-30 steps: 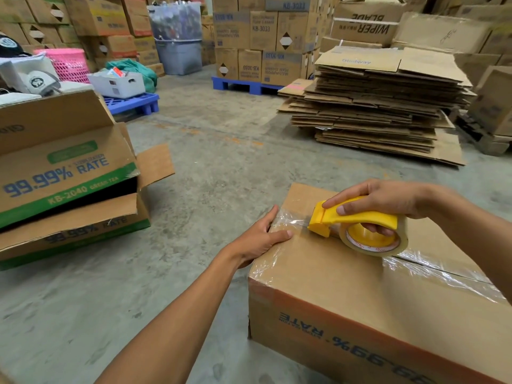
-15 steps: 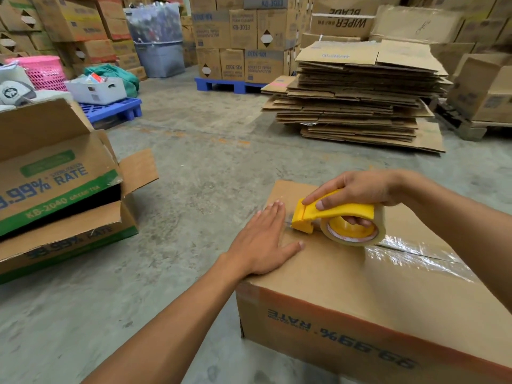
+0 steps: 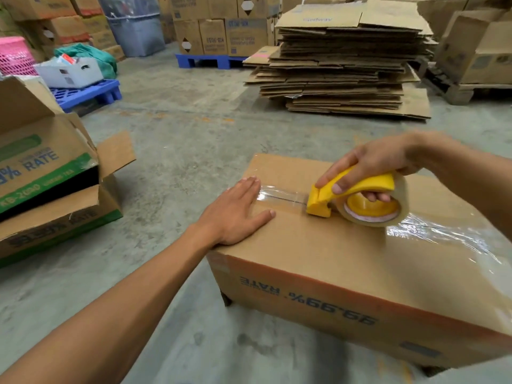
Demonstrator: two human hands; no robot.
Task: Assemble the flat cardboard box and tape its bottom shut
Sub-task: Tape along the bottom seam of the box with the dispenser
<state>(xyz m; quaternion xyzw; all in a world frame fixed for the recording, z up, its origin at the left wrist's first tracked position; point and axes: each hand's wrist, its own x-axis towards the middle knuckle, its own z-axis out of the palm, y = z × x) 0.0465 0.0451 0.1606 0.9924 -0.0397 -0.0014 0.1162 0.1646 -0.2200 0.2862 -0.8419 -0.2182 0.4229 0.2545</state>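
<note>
floor (image 3: 180, 151) – grey concrete | upper right – flattened cardboard stack (image 3: 343, 70) | lower right – box (image 3: 318, 253) | left hand (image 3: 235, 214) flat, open on box | right hand (image 3: 374, 164) gripping yellow tape dispenser (image 3: 357, 198)

Matt cardboard box (image 3: 318, 245), glossy clear tape (image 3: 279, 195), seemingly plastic dispenser (image 3: 357, 187)

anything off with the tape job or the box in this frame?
Yes: the clear tape on the box looks wrinkled and uneven behind the yellow dispenser, not a flat strip. The box's print is upside down, which fits taping its bottom.
</note>
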